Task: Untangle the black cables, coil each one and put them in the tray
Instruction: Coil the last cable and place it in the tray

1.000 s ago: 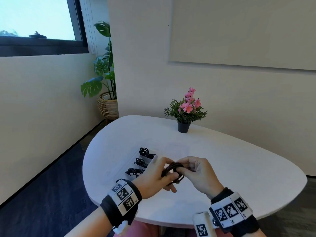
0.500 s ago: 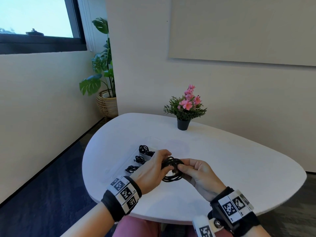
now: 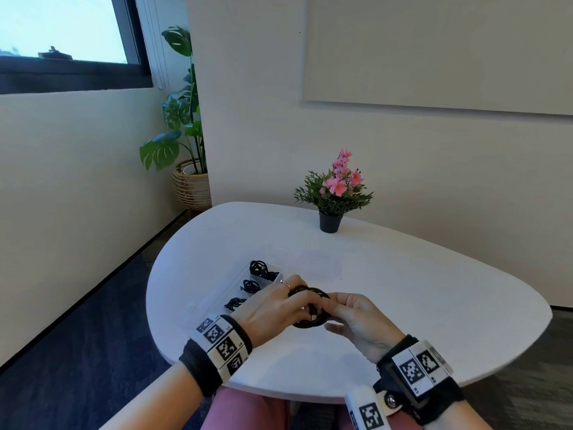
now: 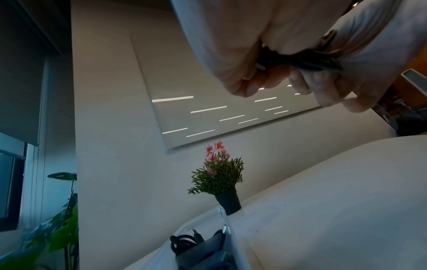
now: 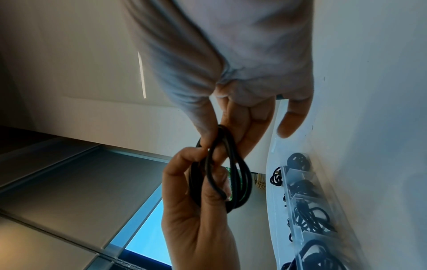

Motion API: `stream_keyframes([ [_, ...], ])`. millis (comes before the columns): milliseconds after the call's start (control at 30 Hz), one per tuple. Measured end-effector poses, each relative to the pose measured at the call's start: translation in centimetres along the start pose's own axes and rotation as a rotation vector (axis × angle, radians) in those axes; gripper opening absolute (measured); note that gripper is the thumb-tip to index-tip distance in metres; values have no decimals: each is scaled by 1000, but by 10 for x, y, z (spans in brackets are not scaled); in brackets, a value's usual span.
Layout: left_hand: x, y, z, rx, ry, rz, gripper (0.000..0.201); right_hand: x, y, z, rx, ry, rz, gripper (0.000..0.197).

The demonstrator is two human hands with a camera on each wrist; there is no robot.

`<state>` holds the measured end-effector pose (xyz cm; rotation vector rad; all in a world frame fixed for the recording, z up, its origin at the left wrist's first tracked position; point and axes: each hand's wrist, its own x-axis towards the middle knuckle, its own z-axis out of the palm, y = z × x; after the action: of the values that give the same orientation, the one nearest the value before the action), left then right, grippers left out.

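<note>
Nearest, over the bench's front edge, both hands hold one coiled black cable clear of the surface. The left hand has its fingers curled round the coil's 9 o'clock side; the right hand pinches the 3 o'clock side between thumb and fingers, little finger spread free. A connector end lies across the loop, seemingly not yet tucked in. Beyond the left hand, toward 11 o'clock, sits the clear tray, its long axis running away at 1 o'clock, with coiled cables in its compartments. The left hand is nearer the tray, so it looks the likelier one to deliver the coil.
</note>
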<state>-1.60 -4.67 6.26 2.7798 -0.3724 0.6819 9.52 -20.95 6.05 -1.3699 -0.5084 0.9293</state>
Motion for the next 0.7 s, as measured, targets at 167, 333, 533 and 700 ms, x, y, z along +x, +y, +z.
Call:
stream_keyframes([
  [167,-3,4,14,-440,188,-257,13,1,-3,12,-49,87,-170,10],
  [333,-4,6,10,-718,187,-356,25,1,-3,15,-244,73,-314,44],
  [533,-1,10,6,-688,124,-395,17,-3,10,29,-347,178,-532,28],
  [700,-5,13,4,-645,27,-467,19,-2,15,29,-437,286,-633,14],
])
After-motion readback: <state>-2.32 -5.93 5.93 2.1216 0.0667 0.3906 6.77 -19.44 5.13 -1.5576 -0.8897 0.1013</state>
